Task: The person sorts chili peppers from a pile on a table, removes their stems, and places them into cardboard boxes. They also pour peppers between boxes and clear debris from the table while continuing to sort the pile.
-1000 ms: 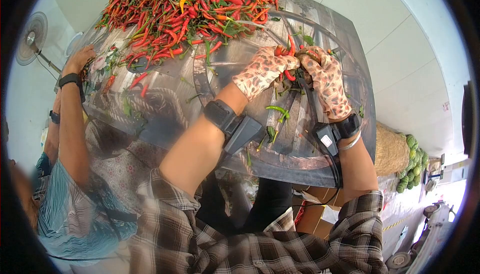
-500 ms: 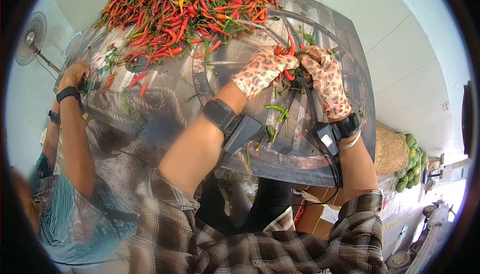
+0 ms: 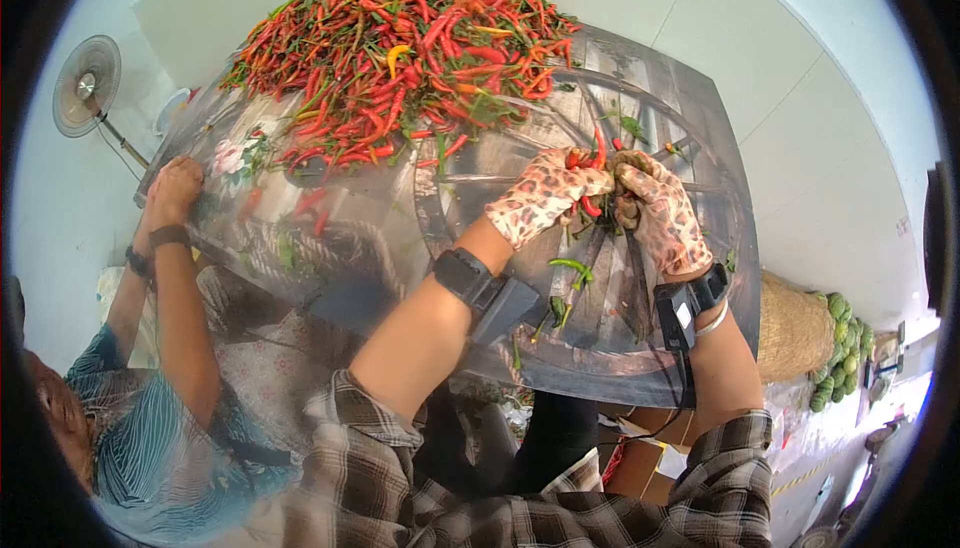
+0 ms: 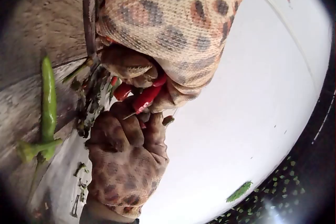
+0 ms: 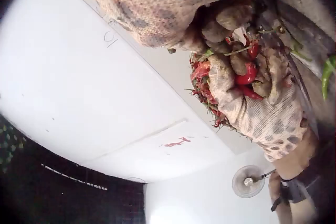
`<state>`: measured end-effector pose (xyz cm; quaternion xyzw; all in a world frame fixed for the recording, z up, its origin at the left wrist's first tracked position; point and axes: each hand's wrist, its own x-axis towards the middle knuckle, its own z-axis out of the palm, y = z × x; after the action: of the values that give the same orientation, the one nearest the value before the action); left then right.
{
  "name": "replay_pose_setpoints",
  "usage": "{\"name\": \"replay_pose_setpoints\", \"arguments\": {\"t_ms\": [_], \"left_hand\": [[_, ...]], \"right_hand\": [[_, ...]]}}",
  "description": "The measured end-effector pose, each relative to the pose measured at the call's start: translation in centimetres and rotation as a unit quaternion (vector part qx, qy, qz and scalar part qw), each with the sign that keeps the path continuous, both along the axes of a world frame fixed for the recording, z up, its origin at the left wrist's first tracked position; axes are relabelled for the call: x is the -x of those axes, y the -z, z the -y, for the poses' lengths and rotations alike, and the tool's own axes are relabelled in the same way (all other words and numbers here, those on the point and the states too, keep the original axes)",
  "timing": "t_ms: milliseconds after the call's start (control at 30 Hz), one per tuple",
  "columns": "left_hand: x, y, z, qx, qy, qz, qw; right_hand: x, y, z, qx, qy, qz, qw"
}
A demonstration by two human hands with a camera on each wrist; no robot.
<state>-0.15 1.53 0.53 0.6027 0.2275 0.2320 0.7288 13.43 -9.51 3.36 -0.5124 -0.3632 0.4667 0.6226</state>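
Both hands wear leopard-spotted gloves and meet over the table's right side. Several red chili peppers [image 5: 247, 74] are held in my left hand [image 3: 545, 193], their ends poking out between its curled fingers. My right hand [image 3: 660, 210] is right against it, thumb and fingers bent in and pinching at a thin chili stem [image 5: 239, 50]; its fingertips are partly hidden. In the left wrist view a red chili [image 4: 147, 98] points from the left hand toward the right hand's knuckles. Below the hands a green chili [image 3: 572, 270] lies on the table.
A large heap of red chilies [image 3: 400, 78] covers the far side of the table [image 3: 690, 98]. Loose stems and leaves [image 3: 560, 310] lie near the front edge. Another person [image 3: 170, 348] stands at the left, hands at the table's corner. A woven sack [image 3: 795, 328] stands at the right.
The head view has tilted, so the table sits lower and farther right. The other person's hands have come together at the table corner. My hands keep nearly the same hold.
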Motion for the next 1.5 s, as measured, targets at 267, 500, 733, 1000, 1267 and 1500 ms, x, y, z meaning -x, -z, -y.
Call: {"name": "replay_pose_setpoints", "arguments": {"t_ms": [267, 500, 733, 1000, 1267, 1500], "left_hand": [[1.1, -1.0, 0.3, -0.085, 0.028, -0.053, 0.995], [0.6, -0.6, 0.6, -0.004, 0.025, 0.020, 0.999], [0.2, -0.6, 0.4, 0.182, -0.101, 0.143, 0.967], [0.4, 0.1, -0.2, 0.163, -0.114, 0.156, 0.968], [0.6, -1.2, 0.7, 0.169, -0.146, 0.092, 0.970], [-0.2, 0.4, -0.6, 0.196, -0.138, 0.133, 0.962]], "right_hand": [[-0.9, 0.4, 0.2, 0.011, -0.055, -0.123, 0.991], [-1.4, 0.3, 0.2, -0.007, -0.077, -0.194, 0.978], [-1.3, -0.2, -0.1, -0.033, -0.048, -0.137, 0.989], [-0.4, -2.0, 0.6, 0.024, -0.052, 0.059, 0.997], [1.0, -3.4, 4.6, 0.130, -0.103, 0.478, 0.863], [2.4, -0.9, 12.7, 0.038, -0.011, 0.494, 0.869]]}}
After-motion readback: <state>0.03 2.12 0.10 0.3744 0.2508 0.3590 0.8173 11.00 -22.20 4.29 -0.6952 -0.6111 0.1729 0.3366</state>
